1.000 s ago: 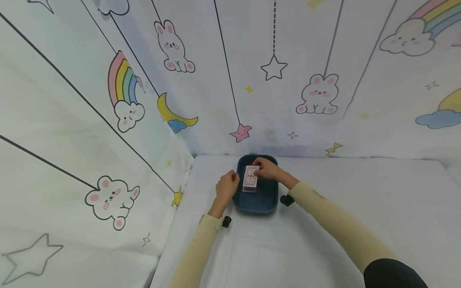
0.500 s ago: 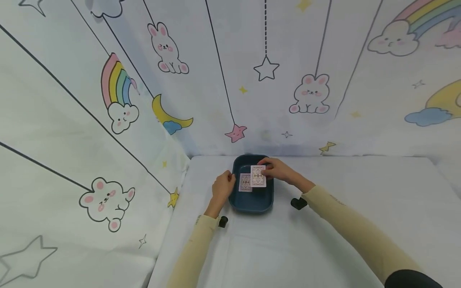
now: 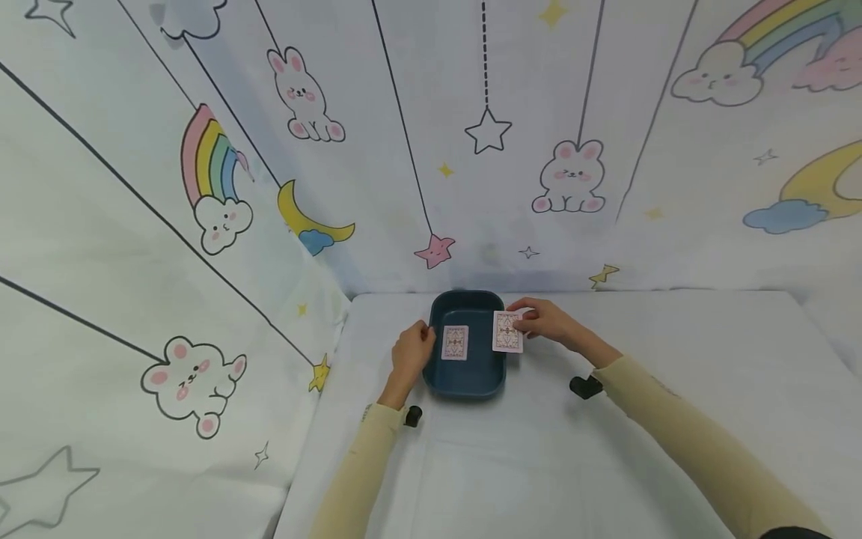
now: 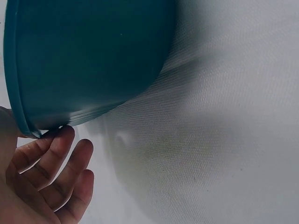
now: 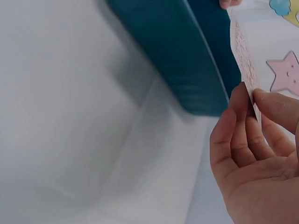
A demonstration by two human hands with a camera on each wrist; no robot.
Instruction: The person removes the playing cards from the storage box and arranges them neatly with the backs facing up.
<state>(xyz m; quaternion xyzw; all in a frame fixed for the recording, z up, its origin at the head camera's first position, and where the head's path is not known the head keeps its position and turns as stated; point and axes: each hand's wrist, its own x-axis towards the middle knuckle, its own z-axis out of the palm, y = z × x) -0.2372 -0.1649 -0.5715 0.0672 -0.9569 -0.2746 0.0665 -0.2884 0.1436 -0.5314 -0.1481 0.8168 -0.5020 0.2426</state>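
Observation:
My right hand (image 3: 551, 323) pinches a playing card (image 3: 507, 332) by its right edge, over the right rim of a dark blue-green plastic basin (image 3: 471, 382). Seen edge-on in the right wrist view, the card (image 5: 243, 53) sits between thumb and fingers. Inside the basin, towards its left, lies a face-down stack of cards (image 3: 455, 343) with a reddish patterned back. My left hand (image 3: 412, 350) grips the basin's left rim; the left wrist view has its curled fingers (image 4: 63, 140) under the rim, the thumb hidden.
The basin stands on a white-covered table (image 3: 606, 464), close to the back wall cloth (image 3: 377, 262) printed with rabbits, stars and rainbows. Another printed cloth (image 3: 168, 284) rises along the left. A black wrist device (image 3: 586, 387) sits below the right forearm.
My right hand has lifted a card off the stack and carried it right, from the middle of the basin to its right rim. The left hand stays at the left rim.

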